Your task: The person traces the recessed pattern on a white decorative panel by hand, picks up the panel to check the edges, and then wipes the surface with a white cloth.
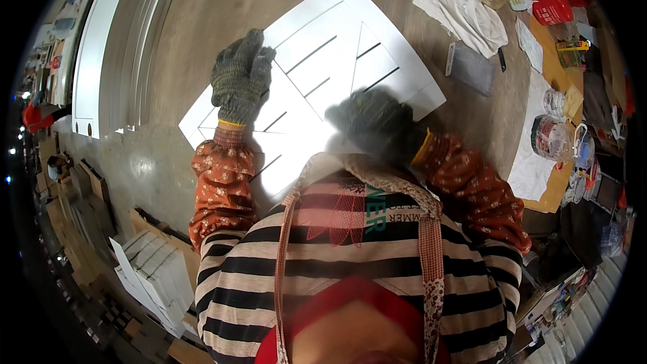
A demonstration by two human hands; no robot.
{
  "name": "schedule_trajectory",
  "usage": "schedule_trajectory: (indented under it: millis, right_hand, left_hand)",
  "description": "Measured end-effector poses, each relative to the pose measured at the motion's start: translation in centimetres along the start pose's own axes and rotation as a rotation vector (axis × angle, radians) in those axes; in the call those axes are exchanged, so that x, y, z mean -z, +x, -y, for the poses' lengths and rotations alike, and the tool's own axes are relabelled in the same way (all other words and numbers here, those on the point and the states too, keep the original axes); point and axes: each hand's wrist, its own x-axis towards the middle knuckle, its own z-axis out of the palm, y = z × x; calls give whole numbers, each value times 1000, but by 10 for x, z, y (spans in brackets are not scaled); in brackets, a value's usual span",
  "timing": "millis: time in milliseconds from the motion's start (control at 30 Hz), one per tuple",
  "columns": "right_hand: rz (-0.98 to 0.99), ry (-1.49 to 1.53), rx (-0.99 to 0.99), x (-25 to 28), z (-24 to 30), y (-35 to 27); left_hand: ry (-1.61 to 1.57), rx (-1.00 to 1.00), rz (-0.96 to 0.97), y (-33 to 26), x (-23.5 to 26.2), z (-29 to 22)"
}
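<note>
A flat white panel (269, 141) with slots and thin lines lies at an angle on the brown tabletop in front of me. My left hand (242, 74), in a grey-green knitted glove, rests along the panel's left edge with its fingers stretched forward. Over the near right part of the panel is my right hand (377, 121), gloved the same way and smeared by motion. Its fingers do not show clearly, nor does anything in them. Orange flowered sleeves cover both forearms.
White panels (101, 47) are stacked at the left. A cream cloth (458, 7) and a clear flat plastic box (472, 69) lie at the far right. Jars (549, 136) and a red container (552, 9) stand along the right side. More white boards (155, 273) sit at the lower left.
</note>
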Motion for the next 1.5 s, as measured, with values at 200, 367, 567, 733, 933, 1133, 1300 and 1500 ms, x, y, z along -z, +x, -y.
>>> schedule_trajectory:
  millis: [200,367,567,733,933,1133,1300,1500]
  right_hand:
    - [18,196,-201,38,-16,-30]
    - [-105,131,-20,13,-10,-18]
    - [-106,-126,119,-8,-31,52]
    - [-77,-189,196,-11,-43,112]
    - [12,-313,387,-22,-39,116]
    - [310,68,567,7,-14,33]
    - [168,-152,621,5,-15,53]
    - [-263,-272,522,-33,-53,123]
  left_hand:
    - [-25,-32,-73,-6,-1,2]
    - [-121,-91,54,1,-5,15]
    - [-267,66,150,-10,23,40]
    - [-49,311,75,-54,53,58]
    - [-35,500,-95,-117,75,66]
    - [-85,724,-152,-148,75,67]
    - [-294,811,-196,-187,89,58]
    - [-569,925,-364,-223,96,13]
